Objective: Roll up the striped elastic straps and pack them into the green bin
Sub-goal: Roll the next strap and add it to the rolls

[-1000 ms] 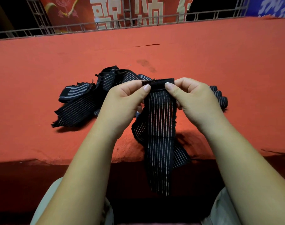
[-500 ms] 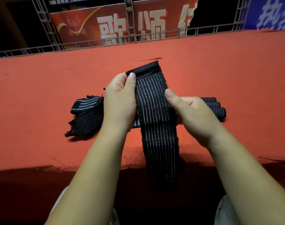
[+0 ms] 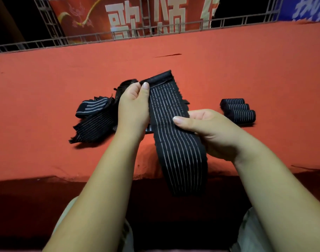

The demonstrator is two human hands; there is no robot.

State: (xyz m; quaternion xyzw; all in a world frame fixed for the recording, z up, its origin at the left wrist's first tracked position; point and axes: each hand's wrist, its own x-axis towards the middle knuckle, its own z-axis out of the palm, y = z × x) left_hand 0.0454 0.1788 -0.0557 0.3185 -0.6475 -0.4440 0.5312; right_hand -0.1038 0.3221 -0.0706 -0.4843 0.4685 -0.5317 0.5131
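right hand [image 3: 210, 135] slid down strap [image 3: 181, 160] | now pinches its middle | left hand [image 3: 132, 110] pinches far end | long axis far-to-near

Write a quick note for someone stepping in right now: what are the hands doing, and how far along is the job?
Left hand pinches the top end of one unrolled strap; right hand grips it midway.
Three rolled straps lie on the red table, right side. Loose pile sits left.
Remaining: roll this strap and the pile, pack everything. No green bin in view.

loose strap pile [image 3: 96, 120] left, rolled straps [image 3: 238, 110] right, red table [image 3: 228, 70] between
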